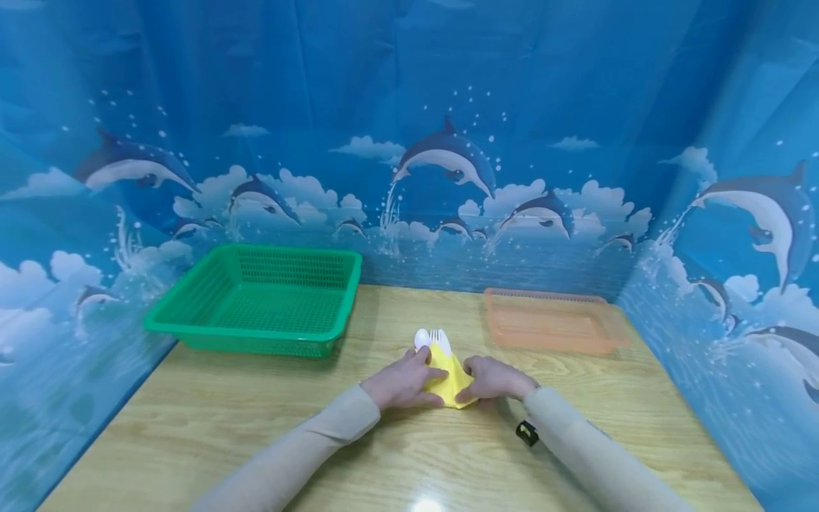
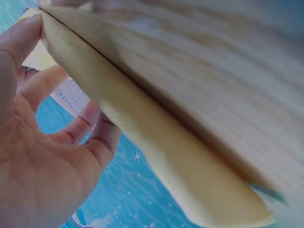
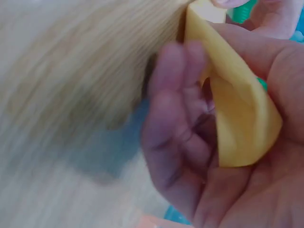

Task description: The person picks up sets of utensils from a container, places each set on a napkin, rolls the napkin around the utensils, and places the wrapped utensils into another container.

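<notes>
A yellow napkin (image 1: 451, 371) lies folded on the table around white plastic cutlery. The heads of a spoon (image 1: 421, 338) and a fork (image 1: 436, 336) stick out at its far end, with a knife-like white piece (image 1: 445, 343) beside them. My left hand (image 1: 402, 380) presses on the napkin's left side with spread fingers. On the other side, my right hand (image 1: 495, 378) holds the napkin's right corner between thumb and curled fingers. In the right wrist view this yellow flap (image 3: 237, 114) bends up inside the hand. The cutlery handles are hidden under the napkin.
A green mesh basket (image 1: 256, 334) stands at the back left of the wooden table (image 1: 384, 462). At the back right lies a translucent orange tray (image 1: 557, 341). A small black object (image 1: 527, 433) is by the right sleeve. Dolphin-print curtains (image 1: 320, 107) surround the table.
</notes>
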The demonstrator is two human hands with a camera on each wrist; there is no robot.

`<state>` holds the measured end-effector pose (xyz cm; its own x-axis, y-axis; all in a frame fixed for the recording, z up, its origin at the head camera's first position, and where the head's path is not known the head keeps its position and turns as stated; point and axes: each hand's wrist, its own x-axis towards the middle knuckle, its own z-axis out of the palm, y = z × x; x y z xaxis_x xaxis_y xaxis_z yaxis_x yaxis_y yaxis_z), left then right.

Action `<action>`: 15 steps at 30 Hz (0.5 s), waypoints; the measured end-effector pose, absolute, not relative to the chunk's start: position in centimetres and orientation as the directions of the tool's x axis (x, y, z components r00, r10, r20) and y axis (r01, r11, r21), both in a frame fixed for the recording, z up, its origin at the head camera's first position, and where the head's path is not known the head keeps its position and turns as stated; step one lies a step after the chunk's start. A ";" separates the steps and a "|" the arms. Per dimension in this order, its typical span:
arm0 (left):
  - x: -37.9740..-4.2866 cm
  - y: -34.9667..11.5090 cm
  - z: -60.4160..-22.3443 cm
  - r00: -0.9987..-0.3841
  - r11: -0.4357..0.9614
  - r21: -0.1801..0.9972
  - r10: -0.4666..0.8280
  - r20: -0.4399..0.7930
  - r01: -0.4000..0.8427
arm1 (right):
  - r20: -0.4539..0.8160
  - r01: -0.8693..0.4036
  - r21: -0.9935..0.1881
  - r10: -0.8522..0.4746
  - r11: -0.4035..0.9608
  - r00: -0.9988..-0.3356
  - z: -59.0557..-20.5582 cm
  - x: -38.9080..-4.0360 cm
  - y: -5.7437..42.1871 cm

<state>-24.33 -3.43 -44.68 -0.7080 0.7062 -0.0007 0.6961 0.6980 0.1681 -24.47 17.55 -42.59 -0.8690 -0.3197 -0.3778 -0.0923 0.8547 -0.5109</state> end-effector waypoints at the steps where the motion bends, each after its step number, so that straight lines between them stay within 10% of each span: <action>1: -24.3 -3.4 -44.7 -0.709 0.699 0.170 0.705 0.000 0.695 | -0.388 -0.063 -0.551 -0.322 0.832 -0.863 -42.5 -24.6 17.5; 15: -24.4 -3.4 -44.8 -0.697 0.689 0.150 0.717 0.000 0.709 | -0.346 0.159 -0.863 -0.332 0.480 -0.878 -42.2 -24.8 16.6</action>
<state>-24.42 -3.42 -44.80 -0.6971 0.7170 0.0001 0.7088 0.6892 0.1504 -24.80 16.61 -42.24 -0.8777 -0.3317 -0.3458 0.1586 0.4800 -0.8628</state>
